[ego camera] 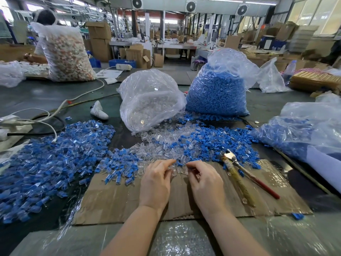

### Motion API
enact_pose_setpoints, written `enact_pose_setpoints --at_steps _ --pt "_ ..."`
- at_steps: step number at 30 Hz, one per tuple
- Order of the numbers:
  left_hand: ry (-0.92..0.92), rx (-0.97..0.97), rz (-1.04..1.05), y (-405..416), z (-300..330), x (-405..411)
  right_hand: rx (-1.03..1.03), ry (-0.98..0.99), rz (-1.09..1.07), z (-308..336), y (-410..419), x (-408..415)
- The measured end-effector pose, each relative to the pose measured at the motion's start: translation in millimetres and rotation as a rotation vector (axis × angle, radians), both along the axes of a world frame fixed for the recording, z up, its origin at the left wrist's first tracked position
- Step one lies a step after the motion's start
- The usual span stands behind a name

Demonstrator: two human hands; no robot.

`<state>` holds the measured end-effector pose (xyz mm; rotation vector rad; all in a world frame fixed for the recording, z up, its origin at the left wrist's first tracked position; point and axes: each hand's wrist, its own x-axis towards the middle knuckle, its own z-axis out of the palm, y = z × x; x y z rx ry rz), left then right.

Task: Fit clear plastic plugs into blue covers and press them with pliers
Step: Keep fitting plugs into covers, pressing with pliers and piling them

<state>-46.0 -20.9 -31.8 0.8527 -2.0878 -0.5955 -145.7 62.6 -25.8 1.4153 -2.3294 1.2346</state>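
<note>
Head view: both hands low over a cardboard sheet [114,198] on the desk [36,93]. Left hand [156,183] has curled fingers, index stretched forward onto the clear plastic plugs [162,146]; whether that grip is clamped on a plug I can't tell, fingertips hide it. Right hand [204,183] has fingers curled in, thumb and index together, possibly pinching something clear; too small and transparent to confirm. Loose blue covers [212,139] lie just ahead and right of the right grip. Pliers [239,174] lie untouched just right of it, jaws pointing away. Fitted blue-and-clear pieces [46,163] are heaped left of the left grip, cut off by the frame edge. Bag of plugs [151,100] and bag of covers [217,93] stand farther ahead.
</note>
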Motion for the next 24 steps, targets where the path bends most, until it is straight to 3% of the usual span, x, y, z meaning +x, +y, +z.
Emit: enact_pose_setpoints --at_steps 11,19,24 --pt "0.136 0.186 -0.068 1.5 3.1 1.4 -0.053 -0.049 0.079 1.6 4.9 5.1" --pt "0.052 0.034 -0.099 3.6 3.8 1.4 -0.047 -0.048 0.092 3.3 5.5 6.6" --pt "0.095 0.137 -0.138 5.0 1.2 1.9 -0.065 -0.103 0.084 3.1 5.0 6.9"
